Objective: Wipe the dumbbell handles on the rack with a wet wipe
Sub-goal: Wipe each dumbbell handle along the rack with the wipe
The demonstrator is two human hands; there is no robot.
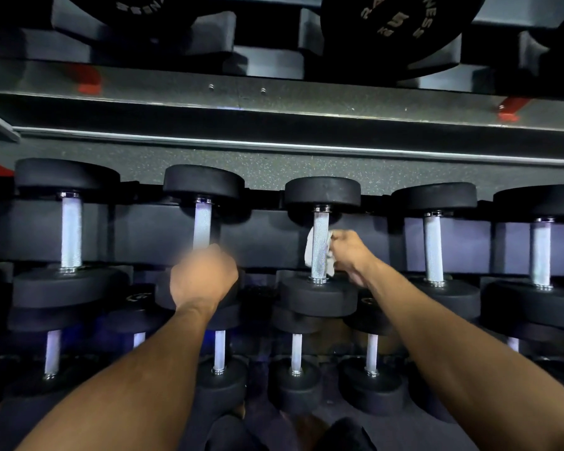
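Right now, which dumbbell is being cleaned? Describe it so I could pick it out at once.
Look at the middle row of the rack, under the long grey shelf. Count five dumbbells from the left; it is the third dumbbell. Unlike its neighbours, its silver handle has a white wipe wrapped behind it, held by the right hand.

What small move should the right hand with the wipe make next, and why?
Probably slide the wet wipe up along the third handle. The right hand holds it around the handle's lower half, so the upper part near the far head looks unwiped. The left hand grips the neighbouring handle.
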